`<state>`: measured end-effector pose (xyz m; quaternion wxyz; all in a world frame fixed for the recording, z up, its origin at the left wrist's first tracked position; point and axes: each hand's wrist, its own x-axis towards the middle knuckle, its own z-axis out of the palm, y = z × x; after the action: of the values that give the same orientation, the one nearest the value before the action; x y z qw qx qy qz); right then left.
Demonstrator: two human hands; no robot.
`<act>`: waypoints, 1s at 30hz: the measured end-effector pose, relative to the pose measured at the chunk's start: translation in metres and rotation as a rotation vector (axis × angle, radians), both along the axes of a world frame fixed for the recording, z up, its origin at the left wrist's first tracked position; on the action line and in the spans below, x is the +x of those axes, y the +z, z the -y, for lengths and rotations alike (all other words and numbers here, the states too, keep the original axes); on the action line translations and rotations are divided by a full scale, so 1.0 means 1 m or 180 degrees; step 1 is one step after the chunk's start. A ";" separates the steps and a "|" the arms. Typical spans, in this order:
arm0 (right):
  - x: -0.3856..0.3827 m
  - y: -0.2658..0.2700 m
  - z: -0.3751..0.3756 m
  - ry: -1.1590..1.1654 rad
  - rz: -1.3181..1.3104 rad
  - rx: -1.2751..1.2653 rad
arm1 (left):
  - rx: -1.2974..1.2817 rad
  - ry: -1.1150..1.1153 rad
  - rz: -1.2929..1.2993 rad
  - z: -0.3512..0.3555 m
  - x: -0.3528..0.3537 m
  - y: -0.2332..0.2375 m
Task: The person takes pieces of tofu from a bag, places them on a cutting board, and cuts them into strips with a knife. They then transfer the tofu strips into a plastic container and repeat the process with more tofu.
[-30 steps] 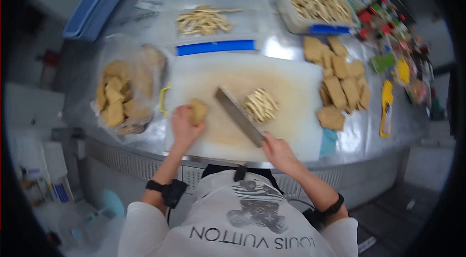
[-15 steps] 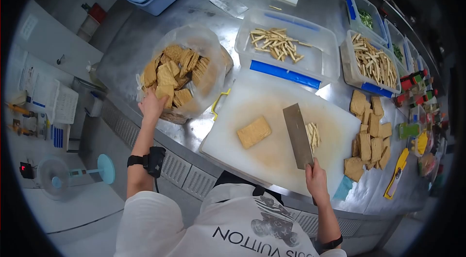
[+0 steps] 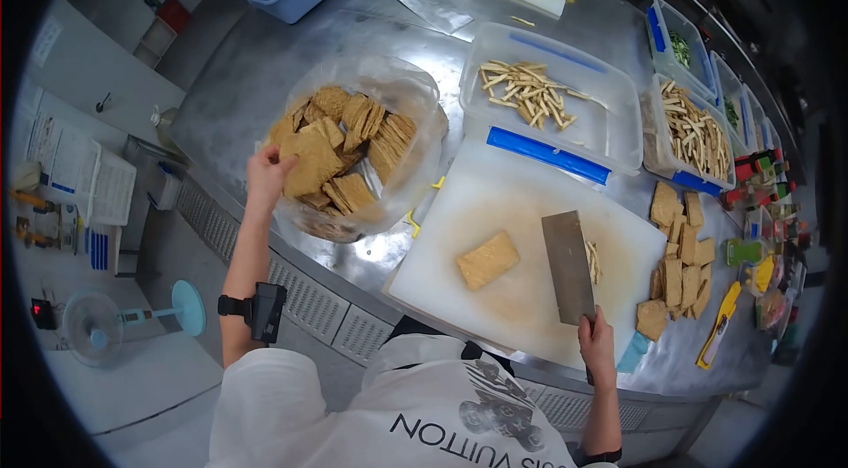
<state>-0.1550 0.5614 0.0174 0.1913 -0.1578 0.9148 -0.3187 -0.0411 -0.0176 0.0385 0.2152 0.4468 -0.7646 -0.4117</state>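
My left hand (image 3: pixel 268 173) pinches the edge of a flat brown slab (image 3: pixel 309 162) at the left side of a clear plastic bag (image 3: pixel 415 83) full of similar slabs. In my right hand (image 3: pixel 597 346) is the handle of a cleaver (image 3: pixel 569 266), its broad blade over the white cutting board (image 3: pixel 433 256). One tan slab (image 3: pixel 488 260) lies flat on the board, left of the blade. Thin cut strips (image 3: pixel 594 263) show just right of the blade, partly hidden by it.
Behind the board stands a clear tub (image 3: pixel 627 128) with pale strips; a fuller tub (image 3: pixel 649 141) is to its right. More slabs (image 3: pixel 673 278) are piled right of the board, near a yellow knife (image 3: pixel 720 325). A second cleaver (image 3: pixel 435 10) lies at the back.
My left hand now has a slab by its edge, raised and tilted at the bag's left side. The view has shifted a little. My right hand still has the cleaver.
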 end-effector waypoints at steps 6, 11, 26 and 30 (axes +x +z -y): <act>0.001 0.002 0.002 -0.0018 -0.0022 0.0022 | -0.3315 -0.0712 0.0608 -0.030 -0.023 0.019; 0.003 0.002 0.002 -0.0022 -0.0083 0.0065 | -0.1779 -0.3712 0.1761 -0.034 -0.028 -0.009; 0.003 0.007 0.008 -0.0333 0.0094 0.0064 | -0.1100 -0.2425 0.0862 -0.044 -0.062 -0.032; 0.003 -0.004 -0.004 -0.0113 -0.0047 0.0045 | -0.1256 -0.2818 0.0655 -0.036 -0.060 -0.030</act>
<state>-0.1521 0.5658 0.0131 0.1800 -0.1426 0.9211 -0.3143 -0.1011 0.0181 0.0090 0.0236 0.0682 -0.9616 -0.2647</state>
